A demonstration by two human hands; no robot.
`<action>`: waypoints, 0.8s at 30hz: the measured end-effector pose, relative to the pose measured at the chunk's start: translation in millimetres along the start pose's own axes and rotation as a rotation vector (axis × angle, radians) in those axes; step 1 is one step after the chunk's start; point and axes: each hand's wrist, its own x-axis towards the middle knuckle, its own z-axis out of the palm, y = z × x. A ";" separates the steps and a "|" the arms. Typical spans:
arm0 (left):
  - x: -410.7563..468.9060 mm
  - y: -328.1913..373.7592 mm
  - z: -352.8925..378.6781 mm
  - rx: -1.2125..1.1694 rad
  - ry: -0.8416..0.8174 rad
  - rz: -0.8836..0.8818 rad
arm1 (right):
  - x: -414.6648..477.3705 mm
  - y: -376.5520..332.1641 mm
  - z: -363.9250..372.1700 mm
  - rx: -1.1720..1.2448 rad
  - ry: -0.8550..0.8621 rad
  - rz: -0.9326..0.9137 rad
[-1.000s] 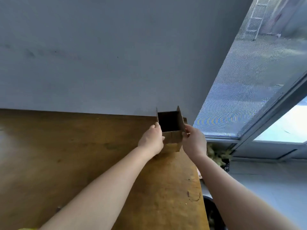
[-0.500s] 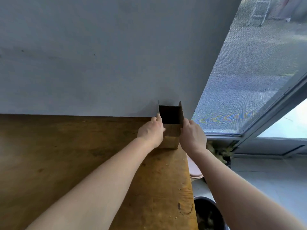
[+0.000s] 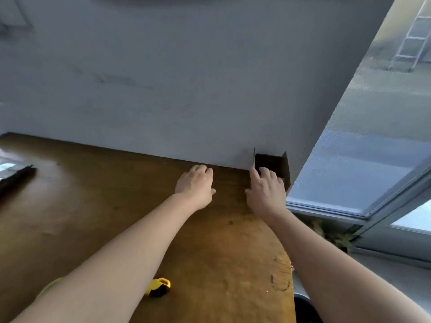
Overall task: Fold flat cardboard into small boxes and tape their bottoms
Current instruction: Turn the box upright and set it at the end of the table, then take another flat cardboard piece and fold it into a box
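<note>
Your right hand reaches forward to a small brown cardboard box, which stands just beyond your fingertips with its open top up, hard against the grey wall at the far right corner of the wooden table. Your fingers lie against the box's near wall, but your hand covers that wall, so it cannot be told whether they grip the rim or merely touch it. Your left hand sits to the left of the right one, well apart from the box, loosely curled on the table and holding nothing. The box looks light and thin-walled, stiff along its creases but easy to crush or skid, so it should handle best pinched by two opposite walls near the rim. Its bottom and any tape on it are hidden. Two upright flaps show, one on either side of your fingertips. Near your left elbow a small yellow and black tool, possibly a tape dispenser, is half covered by your arm. Far to the left of your left hand a dark object is cut off by the frame edge.
</note>
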 end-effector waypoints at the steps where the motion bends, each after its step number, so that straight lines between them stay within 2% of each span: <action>1: -11.7 -15.6 -4.1 0.008 0.005 -0.027 | -3.7 -15.1 -1.9 0.001 -0.001 -0.040; 13: -185.6 -219.5 -37.3 0.122 0.043 -0.349 | -66.7 -245.7 -7.5 0.016 -0.071 -0.435; 24: -308.9 -395.0 -46.2 0.131 0.027 -0.457 | -136.2 -450.0 8.2 0.010 -0.068 -0.547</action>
